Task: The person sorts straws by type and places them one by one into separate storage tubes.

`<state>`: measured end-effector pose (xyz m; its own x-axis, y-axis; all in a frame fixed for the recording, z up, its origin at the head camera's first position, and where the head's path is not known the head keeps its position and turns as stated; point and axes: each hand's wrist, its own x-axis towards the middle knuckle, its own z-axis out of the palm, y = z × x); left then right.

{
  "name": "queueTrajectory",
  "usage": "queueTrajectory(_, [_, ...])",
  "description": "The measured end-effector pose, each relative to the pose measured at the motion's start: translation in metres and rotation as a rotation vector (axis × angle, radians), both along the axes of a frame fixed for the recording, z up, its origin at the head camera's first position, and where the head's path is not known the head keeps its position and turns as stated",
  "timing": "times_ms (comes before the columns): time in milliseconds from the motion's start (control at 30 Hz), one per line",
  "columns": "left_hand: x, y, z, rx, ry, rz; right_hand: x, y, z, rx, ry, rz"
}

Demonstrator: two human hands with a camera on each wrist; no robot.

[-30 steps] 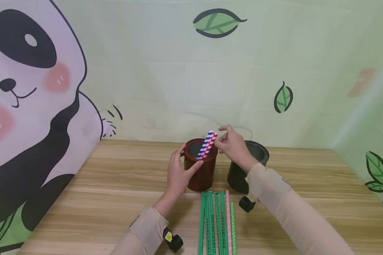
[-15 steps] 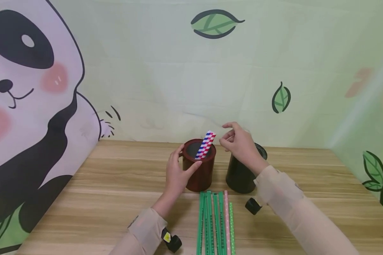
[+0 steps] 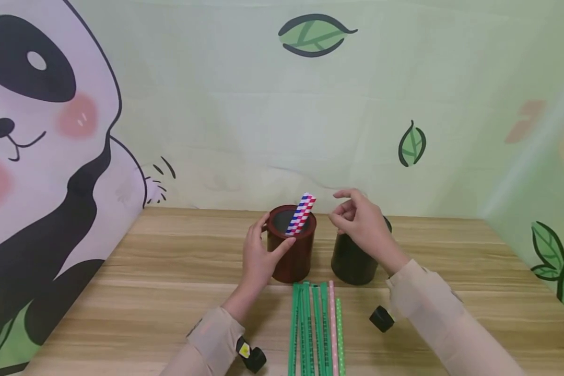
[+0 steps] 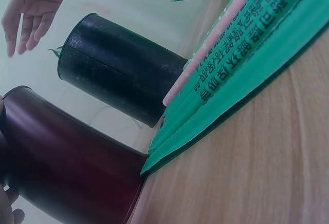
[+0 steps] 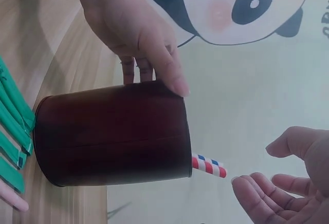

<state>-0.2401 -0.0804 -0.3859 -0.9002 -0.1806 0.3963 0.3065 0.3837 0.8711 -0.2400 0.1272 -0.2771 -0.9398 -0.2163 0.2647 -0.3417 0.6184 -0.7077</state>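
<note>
A: Striped straw (image 3: 301, 214) – where's it at?
B: Standing tilted in the dark red cup (image 3: 292, 254), top poking out over the rim, mid-table (image 3: 122, 292).
A: Left hand (image 3: 260, 256)?
B: Wrapped round the red cup's left side, thumb near the rim.
A: Right hand (image 3: 361, 223)?
B: Holding nothing, fingers loosely spread, just right of the straw, above the black cup (image 3: 352, 261).
A: Anything else w/ them?
B: Green straws (image 3: 307, 329) plus a pink straw (image 3: 333, 334) lying side by side, near side of the cups.
</note>
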Motion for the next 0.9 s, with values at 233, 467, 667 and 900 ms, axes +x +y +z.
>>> queueTrajectory(233, [-0.001,0.0,0.0,0.005,0.006,-0.002,0.012,0.006,-0.004,-0.044,-0.005,0.024])
queueTrajectory(467, [-0.001,0.0,0.0,0.006,-0.004,-0.003,0.024,0.012,-0.009,-0.022,-0.013,0.034])
queueTrajectory(667, [-0.001,0.0,0.0,0.003,-0.004,-0.002,0.033,0.015,-0.018,-0.035,-0.026,0.041])
queueTrajectory(900, [0.0,0.0,0.0,-0.002,-0.011,0.003,0.043,0.018,-0.03,-0.027,-0.069,0.063])
